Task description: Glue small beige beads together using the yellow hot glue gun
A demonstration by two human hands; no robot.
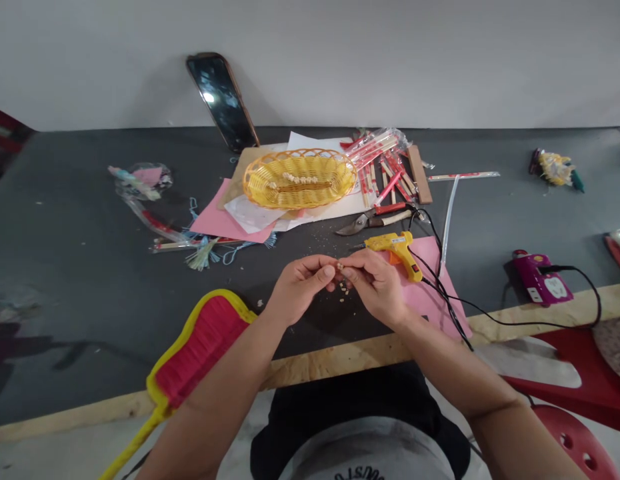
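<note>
My left hand [305, 283] and my right hand [374, 283] meet above the near middle of the table, fingertips pinched together around a small beige piece [340, 266]. Its exact kind is too small to make out, and fingers partly cover it. Small pale scraps [343, 291] lie on the table below the fingers. Close beyond my right hand rests a yellow glue gun [397, 252], nozzle toward the left. Pruning shears [363, 223] lie behind it. Farther back, a yellow woven basket [300, 200] holds several small beige pieces like the pinched one.
Wrapped chopsticks [385, 167] pile up right of the basket. A phone [223, 100] leans on the wall. Pink paper [435, 293] lies under black cables. A purple power socket box [543, 279] stands right. A red fan-shaped thing with yellow edging [203, 347] lies beside my left forearm.
</note>
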